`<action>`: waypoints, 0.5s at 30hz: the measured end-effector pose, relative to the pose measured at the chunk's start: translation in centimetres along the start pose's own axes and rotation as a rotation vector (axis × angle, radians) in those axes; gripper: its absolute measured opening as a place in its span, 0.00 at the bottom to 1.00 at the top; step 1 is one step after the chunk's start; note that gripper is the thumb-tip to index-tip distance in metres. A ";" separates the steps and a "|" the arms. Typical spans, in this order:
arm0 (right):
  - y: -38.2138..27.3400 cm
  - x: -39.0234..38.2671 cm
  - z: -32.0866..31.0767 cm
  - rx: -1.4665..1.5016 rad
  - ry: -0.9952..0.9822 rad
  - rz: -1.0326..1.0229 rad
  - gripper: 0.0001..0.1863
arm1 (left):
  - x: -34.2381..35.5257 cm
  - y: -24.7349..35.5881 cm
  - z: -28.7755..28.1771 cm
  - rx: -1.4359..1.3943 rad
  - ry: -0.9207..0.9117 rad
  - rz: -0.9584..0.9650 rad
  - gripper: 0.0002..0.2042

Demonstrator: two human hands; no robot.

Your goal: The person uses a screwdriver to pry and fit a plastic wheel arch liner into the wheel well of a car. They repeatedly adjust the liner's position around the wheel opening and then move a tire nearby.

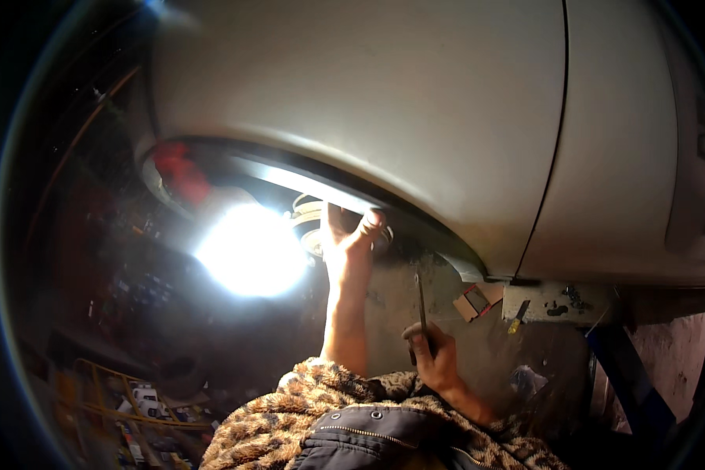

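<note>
A pale car body panel [415, 102] fills the upper view, with its wheel arch [352, 188] curving below. My left hand [351, 231] reaches up into the arch and rests on a round metal hub part [309, 219]; its fingers press against it. Lower down, my right hand [435, 356] is closed around a thin dark rod-like tool [421, 301] that points upward. Both sleeves are spotted fleece [305, 407].
A very bright work lamp [251, 251] glares inside the arch, beside a red object [180, 172]. A small cardboard box [471, 301] and a pale board with small parts [556, 301] lie on the concrete floor. A yellow rack [125, 403] of items sits lower left. A blue stand [630, 376] rises at right.
</note>
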State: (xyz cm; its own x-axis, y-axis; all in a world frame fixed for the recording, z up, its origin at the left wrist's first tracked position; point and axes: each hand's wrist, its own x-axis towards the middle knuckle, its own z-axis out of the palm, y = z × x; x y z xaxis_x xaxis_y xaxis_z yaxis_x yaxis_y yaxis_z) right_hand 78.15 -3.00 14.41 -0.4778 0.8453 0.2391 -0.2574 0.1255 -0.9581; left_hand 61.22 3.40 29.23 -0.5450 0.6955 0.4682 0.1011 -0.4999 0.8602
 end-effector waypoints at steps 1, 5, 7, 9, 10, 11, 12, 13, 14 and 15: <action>0.0 -0.4 0.3 0.062 -0.017 0.031 0.13 | -0.4 1.0 -0.3 0.000 -0.015 0.013 0.21; 1.4 -0.8 -0.6 0.085 0.042 0.045 0.14 | -1.4 4.2 2.4 -0.111 0.039 -0.006 0.29; 1.1 -1.1 -0.6 0.091 0.018 0.041 0.14 | -1.5 6.1 2.5 0.035 0.129 -0.051 0.30; 2.2 -0.5 -2.2 0.006 0.101 0.033 0.14 | -0.3 5.7 4.4 0.075 0.127 -0.100 0.31; 2.9 -0.3 -3.0 -0.010 0.141 0.033 0.14 | 0.1 4.4 4.7 0.058 0.107 -0.098 0.31; 3.3 -0.2 -2.9 0.009 0.149 0.032 0.14 | 0.3 4.3 4.2 0.073 0.107 -0.083 0.32; 3.5 0.0 -2.9 0.013 0.149 0.011 0.17 | 0.4 4.1 3.8 0.079 0.110 -0.072 0.32; 3.8 0.3 -3.0 0.015 0.153 -0.011 0.19 | 0.4 3.5 3.6 0.077 0.111 -0.068 0.32; 3.6 0.1 -2.3 0.056 0.119 -0.025 0.22 | 0.2 4.4 3.1 0.136 0.140 -0.052 0.32; 3.1 -0.2 -1.6 0.104 0.087 -0.022 0.22 | -0.1 5.4 2.8 0.188 0.163 -0.042 0.32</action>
State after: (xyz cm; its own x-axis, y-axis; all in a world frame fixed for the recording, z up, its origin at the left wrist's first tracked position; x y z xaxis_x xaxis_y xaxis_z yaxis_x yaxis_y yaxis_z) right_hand 78.75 -1.94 11.13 -0.3976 0.8854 0.2407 -0.3549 0.0936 -0.9302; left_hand 64.15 2.09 34.44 -0.6776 0.6134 0.4056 0.2203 -0.3569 0.9078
